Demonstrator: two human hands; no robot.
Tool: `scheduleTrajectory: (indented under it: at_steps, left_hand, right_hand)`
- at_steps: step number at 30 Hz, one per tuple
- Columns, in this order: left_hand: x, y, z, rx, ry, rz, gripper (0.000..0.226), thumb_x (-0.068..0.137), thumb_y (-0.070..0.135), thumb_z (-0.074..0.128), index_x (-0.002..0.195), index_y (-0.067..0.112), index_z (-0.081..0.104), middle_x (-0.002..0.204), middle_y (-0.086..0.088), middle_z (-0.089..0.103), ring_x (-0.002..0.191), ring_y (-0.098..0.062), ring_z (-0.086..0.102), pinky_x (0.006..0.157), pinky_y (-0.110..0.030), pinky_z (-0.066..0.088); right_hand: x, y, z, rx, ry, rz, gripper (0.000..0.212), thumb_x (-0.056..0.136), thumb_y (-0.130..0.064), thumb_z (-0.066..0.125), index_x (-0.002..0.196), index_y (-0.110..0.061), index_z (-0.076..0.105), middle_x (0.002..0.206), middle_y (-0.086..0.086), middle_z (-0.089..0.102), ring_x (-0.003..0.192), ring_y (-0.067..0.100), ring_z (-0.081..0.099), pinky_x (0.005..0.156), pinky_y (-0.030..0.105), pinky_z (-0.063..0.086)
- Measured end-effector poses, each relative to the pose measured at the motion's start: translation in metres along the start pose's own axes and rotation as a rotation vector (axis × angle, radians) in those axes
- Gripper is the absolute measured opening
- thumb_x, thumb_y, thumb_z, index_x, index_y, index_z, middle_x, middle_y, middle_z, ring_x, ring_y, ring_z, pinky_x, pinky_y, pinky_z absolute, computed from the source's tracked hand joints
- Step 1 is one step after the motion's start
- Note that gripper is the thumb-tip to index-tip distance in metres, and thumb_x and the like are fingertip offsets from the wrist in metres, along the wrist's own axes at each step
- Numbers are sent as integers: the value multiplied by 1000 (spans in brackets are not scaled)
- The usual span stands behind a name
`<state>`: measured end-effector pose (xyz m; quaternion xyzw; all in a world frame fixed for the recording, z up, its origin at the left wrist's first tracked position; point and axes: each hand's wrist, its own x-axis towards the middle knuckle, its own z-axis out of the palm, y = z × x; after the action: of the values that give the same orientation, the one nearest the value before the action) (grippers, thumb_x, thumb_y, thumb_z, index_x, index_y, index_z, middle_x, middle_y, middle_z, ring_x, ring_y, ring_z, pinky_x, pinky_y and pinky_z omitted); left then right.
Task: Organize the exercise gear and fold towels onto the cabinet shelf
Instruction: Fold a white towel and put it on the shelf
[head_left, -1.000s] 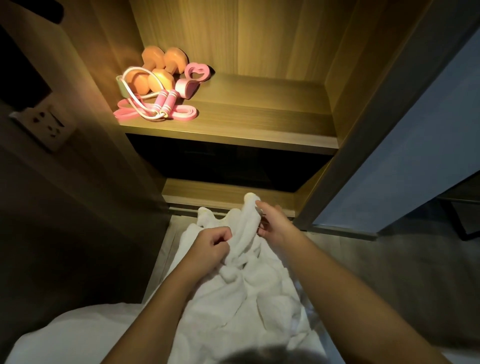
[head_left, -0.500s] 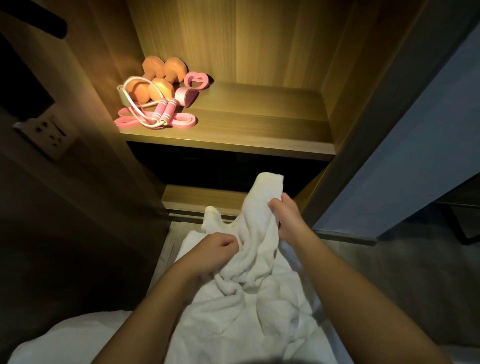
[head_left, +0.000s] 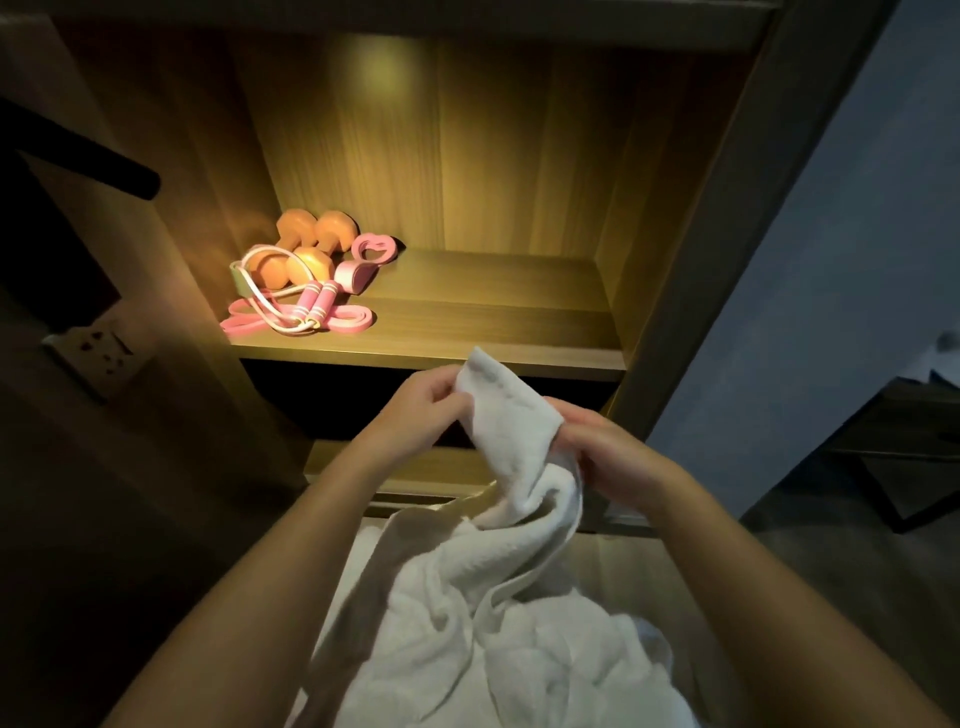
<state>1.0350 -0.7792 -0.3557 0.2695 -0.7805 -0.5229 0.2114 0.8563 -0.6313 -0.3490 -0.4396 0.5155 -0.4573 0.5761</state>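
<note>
Warm light fills the wooden cabinet, whose shelf (head_left: 493, 322) carries our exercise gear at its left end: orange dumbbells (head_left: 306, 249), a jump rope (head_left: 311, 306) and a pink band (head_left: 358, 323). That part looks done, while the folding seems barely begun. We hold the white towel (head_left: 509, 431) up just below the shelf's front edge. Our left hand (head_left: 421, 410) and right hand (head_left: 608, 457) each pinch its upper edge, and the rest trails crumpled beneath. Right of the gear, bare wood runs to the side wall (head_left: 649, 182), room enough for a folded stack.
</note>
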Motion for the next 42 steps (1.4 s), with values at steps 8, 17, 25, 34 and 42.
scheduleTrajectory:
  at_steps: [8, 17, 25, 34, 42]
  left_hand:
    - [-20, -6, 17, 316, 0, -142, 36, 99, 40, 44, 87, 8, 57, 86, -11, 61, 82, -31, 61, 66, -35, 43]
    - [-46, -3, 0, 284, 131, -242, 20, 96, 36, 57, 91, 16, 61, 93, -4, 61, 90, -20, 62, 79, -39, 52]
    - [-30, 24, -43, 165, 106, -154, 23, 91, 36, 64, 103, 17, 70, 97, -1, 70, 94, -20, 67, 84, -44, 55]
    - [10, 127, -84, 82, 766, 207, 18, 102, 30, 48, 99, 18, 62, 87, 7, 62, 87, -12, 60, 72, -26, 47]
    - [-6, 123, -101, 484, 553, 30, 29, 96, 30, 58, 81, 6, 64, 85, -12, 62, 94, -37, 58, 82, -43, 47]
  right_hand:
    - [-6, 31, -7, -141, -13, 221, 58, 88, -73, 42, 127, -34, 61, 124, 1, 65, 115, 19, 63, 102, 40, 49]
    - [-4, 61, 24, -256, -86, 226, 51, 85, -67, 57, 120, -31, 65, 118, -6, 67, 110, 13, 63, 99, 36, 51]
    - [21, -8, 35, -416, 320, -110, 10, 96, -16, 57, 97, -12, 65, 93, 12, 65, 82, 19, 61, 76, 37, 50]
    - [53, -17, 16, -648, 512, 98, 12, 94, -32, 59, 92, -24, 69, 87, -4, 69, 80, 16, 65, 68, 31, 51]
    - [19, -18, 13, -477, 567, 122, 20, 92, -24, 60, 82, -15, 74, 83, 5, 71, 84, 25, 66, 69, 32, 46]
